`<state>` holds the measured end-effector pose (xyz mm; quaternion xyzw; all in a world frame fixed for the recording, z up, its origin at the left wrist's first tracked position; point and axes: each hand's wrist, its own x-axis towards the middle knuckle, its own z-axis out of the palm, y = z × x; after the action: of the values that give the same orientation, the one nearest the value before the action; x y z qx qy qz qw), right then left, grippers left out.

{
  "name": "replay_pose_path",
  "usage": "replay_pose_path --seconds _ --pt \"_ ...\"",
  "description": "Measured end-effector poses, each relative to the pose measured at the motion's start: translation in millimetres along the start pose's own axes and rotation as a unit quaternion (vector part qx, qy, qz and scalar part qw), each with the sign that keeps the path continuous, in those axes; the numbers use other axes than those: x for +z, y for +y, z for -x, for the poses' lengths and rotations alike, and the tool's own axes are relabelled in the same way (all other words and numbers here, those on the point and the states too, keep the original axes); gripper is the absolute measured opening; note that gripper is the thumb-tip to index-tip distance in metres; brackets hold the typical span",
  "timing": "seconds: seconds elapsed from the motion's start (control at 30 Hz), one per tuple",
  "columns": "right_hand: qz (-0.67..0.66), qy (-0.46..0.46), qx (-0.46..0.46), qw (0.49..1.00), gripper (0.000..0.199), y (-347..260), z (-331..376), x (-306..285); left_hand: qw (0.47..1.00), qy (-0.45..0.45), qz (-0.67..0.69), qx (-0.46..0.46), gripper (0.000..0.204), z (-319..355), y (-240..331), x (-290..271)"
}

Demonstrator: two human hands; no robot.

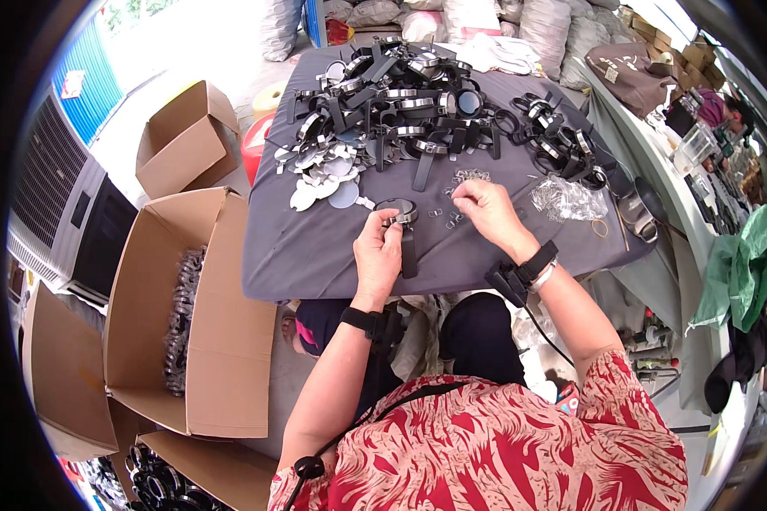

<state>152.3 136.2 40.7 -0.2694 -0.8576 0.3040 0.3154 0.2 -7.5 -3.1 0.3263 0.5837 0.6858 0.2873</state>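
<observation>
An open cardboard box (187, 315) sits at nine o'clock. A clear plastic bag (568, 201) lies at two o'clock. A green cloth (746, 264) hangs at three o'clock.

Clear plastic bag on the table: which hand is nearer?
Right. The right hand is just left of the clear plastic bag, apart from it. The left hand is farther left, holding a black magnifier.

I see a grey cloth table cover (315, 255). On it, black-framed round magnifiers (400, 102) lie beside silver-white lens discs (328, 170). Left of it stands a brown cardboard box (222, 341). My blouse (503, 451) shows a red-and-beige leaf pattern.
</observation>
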Motion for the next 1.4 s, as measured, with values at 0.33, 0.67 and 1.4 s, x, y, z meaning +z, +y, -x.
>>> replay_pose_path --seconds 0.33,0.67,1.4 --pt "0.343 -0.033 -0.145 0.928 0.012 4.6 -2.8 29.2 0.999 -0.027 -0.033 0.021 0.017 -1.0 5.4 5.1" --pt "0.308 -0.034 -0.169 0.936 0.017 5.9 -5.4 33.6 0.998 -0.051 0.017 0.024 0.015 -2.1 0.7 0.8" --pt "0.064 0.069 -0.062 0.994 0.005 -29.7 19.5 7.6 0.998 -0.061 -0.002 0.016 0.014 -2.7 3.1 -2.9"
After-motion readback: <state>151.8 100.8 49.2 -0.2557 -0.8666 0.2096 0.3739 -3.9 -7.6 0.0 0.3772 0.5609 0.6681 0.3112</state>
